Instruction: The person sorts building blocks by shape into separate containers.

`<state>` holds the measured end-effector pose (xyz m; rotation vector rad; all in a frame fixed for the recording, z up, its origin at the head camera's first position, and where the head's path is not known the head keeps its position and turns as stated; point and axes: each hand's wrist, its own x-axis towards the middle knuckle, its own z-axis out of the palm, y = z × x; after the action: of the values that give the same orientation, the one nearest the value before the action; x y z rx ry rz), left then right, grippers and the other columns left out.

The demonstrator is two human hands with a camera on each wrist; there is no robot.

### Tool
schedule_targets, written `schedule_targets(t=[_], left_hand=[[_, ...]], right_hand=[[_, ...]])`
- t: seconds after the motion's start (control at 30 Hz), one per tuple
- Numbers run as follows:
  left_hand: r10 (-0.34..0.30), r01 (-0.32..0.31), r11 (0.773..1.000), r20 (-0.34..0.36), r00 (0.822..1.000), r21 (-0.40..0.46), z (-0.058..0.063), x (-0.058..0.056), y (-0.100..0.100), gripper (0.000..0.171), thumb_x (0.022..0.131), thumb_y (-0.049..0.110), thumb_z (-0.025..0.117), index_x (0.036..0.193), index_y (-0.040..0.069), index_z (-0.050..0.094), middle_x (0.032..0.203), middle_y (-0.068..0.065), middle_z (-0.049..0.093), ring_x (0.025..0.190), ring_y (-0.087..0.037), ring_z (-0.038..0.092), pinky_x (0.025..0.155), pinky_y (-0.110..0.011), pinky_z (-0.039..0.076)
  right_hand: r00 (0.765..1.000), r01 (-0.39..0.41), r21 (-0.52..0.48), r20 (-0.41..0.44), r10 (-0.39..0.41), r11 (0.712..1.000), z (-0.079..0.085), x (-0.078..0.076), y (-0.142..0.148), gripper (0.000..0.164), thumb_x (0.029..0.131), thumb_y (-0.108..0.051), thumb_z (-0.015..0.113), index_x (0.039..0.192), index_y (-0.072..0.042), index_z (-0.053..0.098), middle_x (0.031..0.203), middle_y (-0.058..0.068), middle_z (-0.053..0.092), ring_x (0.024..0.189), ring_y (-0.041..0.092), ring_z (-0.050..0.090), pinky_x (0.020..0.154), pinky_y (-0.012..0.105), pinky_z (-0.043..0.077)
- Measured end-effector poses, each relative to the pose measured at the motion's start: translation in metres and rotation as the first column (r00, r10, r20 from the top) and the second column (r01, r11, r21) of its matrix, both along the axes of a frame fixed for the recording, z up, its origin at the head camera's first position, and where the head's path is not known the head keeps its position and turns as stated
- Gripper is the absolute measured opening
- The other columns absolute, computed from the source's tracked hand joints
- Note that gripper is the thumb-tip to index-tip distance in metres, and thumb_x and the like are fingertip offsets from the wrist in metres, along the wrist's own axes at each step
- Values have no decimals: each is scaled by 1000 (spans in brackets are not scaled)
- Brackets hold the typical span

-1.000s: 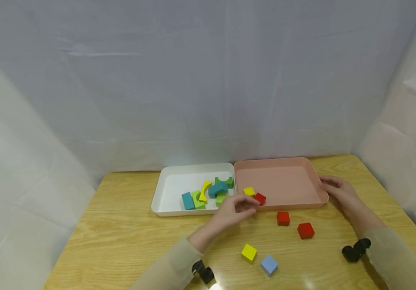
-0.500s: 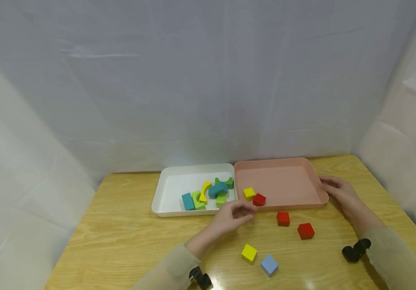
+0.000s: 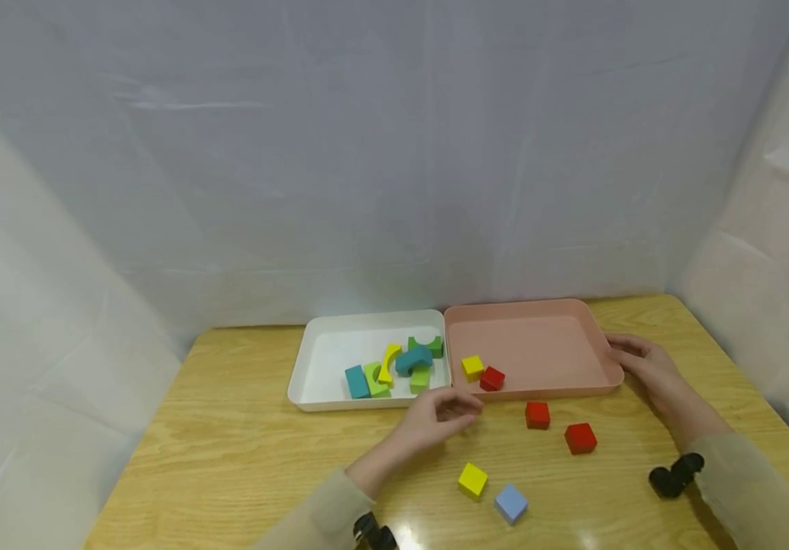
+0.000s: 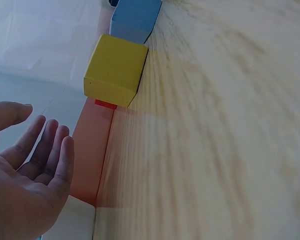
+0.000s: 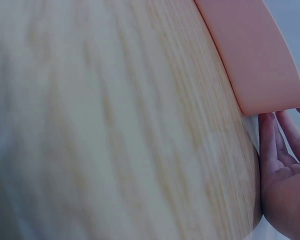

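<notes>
Took pink tray (image 3: 538, 344) as clock centre, head view. Noted left hand (image 3: 428, 418) at 8, just outside the near rim, with thumb apart from loosely bent fingers, holding nothing. Noted right hand (image 3: 650, 370) at 3, with fingers fairly straight and tips touching the tray's outer end wall. Logged tray as shallow, round-cornered, dusty pink, smooth-looking; inside at 8, 1 yellow cube (image 3: 473, 368) and 1 red cube (image 3: 492, 379). On table (image 3: 229, 443) of pale wood grain: red cube (image 3: 538, 415) at 6, another red cube (image 3: 580, 438) at 5, yellow cube (image 3: 473, 481) at 7, light blue cube (image 3: 511, 504) farther out at 6, all flat-faced. At 9, white tray (image 3: 328, 355) alongside, with arched and blocky pieces (image 3: 414, 359). At 12, faintly creased pale sheet (image 3: 394, 168)
</notes>
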<state>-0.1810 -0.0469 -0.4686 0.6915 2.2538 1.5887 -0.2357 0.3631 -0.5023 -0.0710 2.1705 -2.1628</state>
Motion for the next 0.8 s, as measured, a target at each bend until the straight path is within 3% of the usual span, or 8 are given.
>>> schedule_targets(t=[0.1, 0.33, 0.57, 0.8], left_hand=[[-9, 9, 1000, 4, 1000, 7, -2, -1, -1, 23, 103, 9, 68, 124, -1, 73, 126, -20, 75, 109, -25, 72, 88, -13, 55], [-49, 49, 999, 6, 999, 6, -2, 3, -7, 26, 102, 8, 68, 126, -3, 71, 127, -23, 74, 104, -9, 69, 90, -14, 55], [-91, 91, 996, 52, 994, 6, -7, 3, -12, 29, 102, 10, 69, 129, -3, 69, 130, -23, 73, 103, -2, 67, 90, -14, 56], [-135, 136, 991, 71, 988, -6, -10, 3, -15, 30, 101, 7, 70, 130, -2, 69, 132, -21, 73, 106, -4, 69, 93, -16, 57]], right_hand=[[1000, -5, -22, -2, 5, 1000, 0, 0, 0, 30, 107, -7, 62, 115, -35, 73, 106, -24, 75, 96, -8, 69, 81, 10, 57], [1000, -15, -43, -6, 14, 999, 1, 1, 0, 31, 107, -6, 61, 114, -34, 73, 106, -23, 75, 96, -7, 70, 81, 10, 57], [1000, -10, -26, 4, 10, 1000, 0, -1, 1, 31, 107, -7, 61, 114, -34, 73, 107, -24, 75, 97, -8, 70, 81, 10, 57], [1000, -4, -17, 5, 4, 1000, -1, -1, 2, 32, 106, -6, 62, 114, -35, 73, 105, -25, 75, 96, -8, 69, 81, 9, 56]])
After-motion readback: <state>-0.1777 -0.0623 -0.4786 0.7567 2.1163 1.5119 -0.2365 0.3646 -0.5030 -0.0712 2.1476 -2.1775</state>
